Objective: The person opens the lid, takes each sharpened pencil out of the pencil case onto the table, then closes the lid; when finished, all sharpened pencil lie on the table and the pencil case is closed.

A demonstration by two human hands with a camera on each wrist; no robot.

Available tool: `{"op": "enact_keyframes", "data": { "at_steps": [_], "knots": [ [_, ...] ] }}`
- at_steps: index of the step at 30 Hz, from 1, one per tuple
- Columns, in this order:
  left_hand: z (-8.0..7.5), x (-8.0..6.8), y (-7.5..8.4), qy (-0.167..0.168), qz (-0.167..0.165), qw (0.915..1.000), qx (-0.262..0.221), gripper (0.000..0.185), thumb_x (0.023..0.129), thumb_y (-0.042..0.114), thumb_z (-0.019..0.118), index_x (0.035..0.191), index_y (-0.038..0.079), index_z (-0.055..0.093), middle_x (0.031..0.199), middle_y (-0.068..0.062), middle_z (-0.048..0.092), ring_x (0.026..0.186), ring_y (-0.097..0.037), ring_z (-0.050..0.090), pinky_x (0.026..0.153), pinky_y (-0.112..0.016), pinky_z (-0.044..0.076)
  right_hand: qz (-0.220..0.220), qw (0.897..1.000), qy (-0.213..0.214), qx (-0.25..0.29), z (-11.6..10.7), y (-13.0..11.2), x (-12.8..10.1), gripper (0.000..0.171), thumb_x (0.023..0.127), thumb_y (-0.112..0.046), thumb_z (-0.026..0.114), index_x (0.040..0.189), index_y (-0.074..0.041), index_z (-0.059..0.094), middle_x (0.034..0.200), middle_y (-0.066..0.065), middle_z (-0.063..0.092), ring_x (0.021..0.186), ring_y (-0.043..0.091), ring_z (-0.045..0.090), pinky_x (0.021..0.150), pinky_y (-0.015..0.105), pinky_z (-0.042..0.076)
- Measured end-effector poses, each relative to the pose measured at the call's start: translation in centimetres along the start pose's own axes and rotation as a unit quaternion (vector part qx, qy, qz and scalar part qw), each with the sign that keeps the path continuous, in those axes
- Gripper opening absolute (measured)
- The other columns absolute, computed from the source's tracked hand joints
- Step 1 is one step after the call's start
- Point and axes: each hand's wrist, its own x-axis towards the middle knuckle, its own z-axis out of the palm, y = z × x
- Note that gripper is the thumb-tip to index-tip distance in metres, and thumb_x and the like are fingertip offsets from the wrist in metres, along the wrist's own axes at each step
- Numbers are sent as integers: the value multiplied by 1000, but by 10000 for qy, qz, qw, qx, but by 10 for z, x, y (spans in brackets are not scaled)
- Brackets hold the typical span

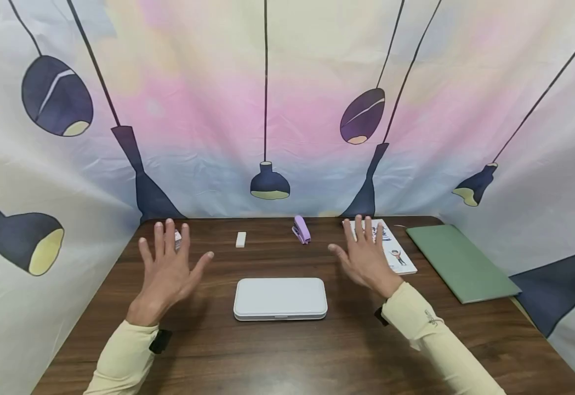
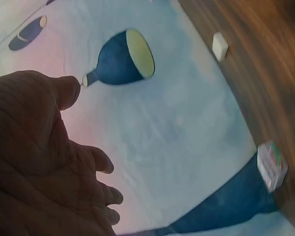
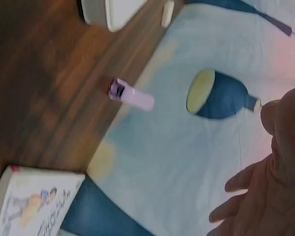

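Note:
Both hands are held out over the table with fingers spread and nothing in them. My left hand (image 1: 166, 277) is left of a white pencil case (image 1: 280, 298), its fingers overlapping a small clear pack (image 2: 272, 166) in the head view. My right hand (image 1: 366, 260) is right of the case, its fingertips overlapping a white book (image 1: 399, 255) with a cartoon figure on its cover. The pencil case lies closed, its latch facing the near edge. Behind it are a white eraser (image 1: 240, 240) and a purple stapler (image 1: 301, 230).
On the right side of the dark wooden table (image 1: 277, 362) lies a green folder (image 1: 462, 263), close to the edge. A cloth (image 1: 208, 109) printed with hanging lamps surrounds the table at the back and sides.

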Motion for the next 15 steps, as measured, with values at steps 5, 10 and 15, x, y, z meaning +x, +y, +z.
{"op": "enact_keyframes", "data": {
  "at_steps": [5,10,15],
  "knots": [
    [13,-2,15,-785,195,9959,-408,77,90,53,42,142,-1,24,144,-31,8,126,-53,12,94,-66,14,-540,9973,-472,-153,18,-20,-1,72,93,-53,32,144,-3,19,146,25,9,133,39,2,104,54,-1],
    [36,-8,26,-1635,549,9803,-964,74,86,49,53,139,1,34,139,-32,25,119,-52,31,89,-62,29,-1081,9852,-1294,-294,33,-41,-11,75,90,-60,27,145,-9,21,145,23,16,133,38,14,104,51,12],
    [62,-17,30,-2016,840,9668,-1326,92,67,46,76,139,5,36,138,-28,30,123,-43,33,93,-56,32,-1647,9685,-1865,103,43,-54,-25,83,83,-67,38,145,-13,24,144,22,23,130,37,24,102,51,20]
  ]
}}
